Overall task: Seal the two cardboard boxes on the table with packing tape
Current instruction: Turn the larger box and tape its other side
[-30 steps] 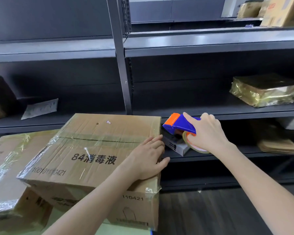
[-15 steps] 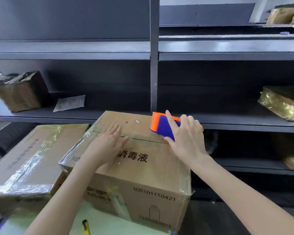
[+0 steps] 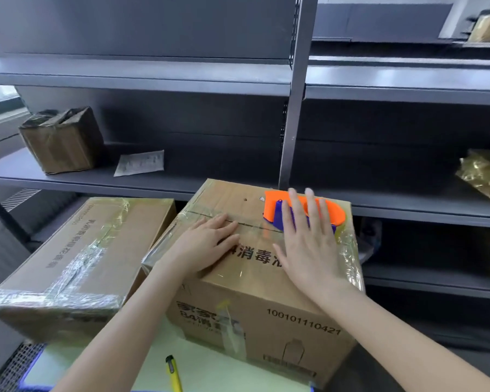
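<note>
The big box (image 3: 266, 301) sits on the table (image 3: 102, 369), beside the other box (image 3: 77, 250). The tape gun (image 3: 333, 212) just landed on its top — taping can start. Left hand (image 3: 204, 244) lies flat by the seam; right hand (image 3: 309, 250), fingers straight, grips nothing.

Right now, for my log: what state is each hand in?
Left hand: open, flat on the box top.
Right hand: open, fingers straight across the tape dispenser, no grip on it.
</note>
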`<move>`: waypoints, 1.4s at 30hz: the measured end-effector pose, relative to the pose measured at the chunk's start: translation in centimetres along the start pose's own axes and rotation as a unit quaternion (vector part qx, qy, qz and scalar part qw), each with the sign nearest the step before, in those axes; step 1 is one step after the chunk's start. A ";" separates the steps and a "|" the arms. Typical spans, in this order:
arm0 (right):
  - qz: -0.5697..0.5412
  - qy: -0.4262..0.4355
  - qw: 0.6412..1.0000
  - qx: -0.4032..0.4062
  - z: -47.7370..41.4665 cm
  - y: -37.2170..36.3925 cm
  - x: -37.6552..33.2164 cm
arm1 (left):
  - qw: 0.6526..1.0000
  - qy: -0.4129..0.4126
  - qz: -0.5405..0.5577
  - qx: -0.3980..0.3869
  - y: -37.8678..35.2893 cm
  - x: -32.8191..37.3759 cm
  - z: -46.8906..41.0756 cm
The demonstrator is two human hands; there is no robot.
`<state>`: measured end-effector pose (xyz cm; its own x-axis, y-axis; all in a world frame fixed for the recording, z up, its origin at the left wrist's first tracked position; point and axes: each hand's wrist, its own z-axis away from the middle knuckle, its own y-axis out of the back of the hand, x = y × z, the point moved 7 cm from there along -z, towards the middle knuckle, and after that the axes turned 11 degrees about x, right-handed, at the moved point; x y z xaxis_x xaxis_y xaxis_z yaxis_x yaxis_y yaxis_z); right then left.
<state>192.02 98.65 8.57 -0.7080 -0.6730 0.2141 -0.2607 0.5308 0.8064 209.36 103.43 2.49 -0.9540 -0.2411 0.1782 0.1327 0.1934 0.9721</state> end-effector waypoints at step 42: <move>-0.130 0.045 0.979 -0.152 6.4 -0.1 -9.4 | 0.991 0.056 0.113 0.049 0.7 -2.3 4.5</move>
<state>194.52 108.22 2.96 -0.5801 -0.8144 0.0163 -0.2070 0.1668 0.9640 210.46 108.38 2.11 -0.8664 -0.2837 0.4110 0.3077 0.3449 0.8867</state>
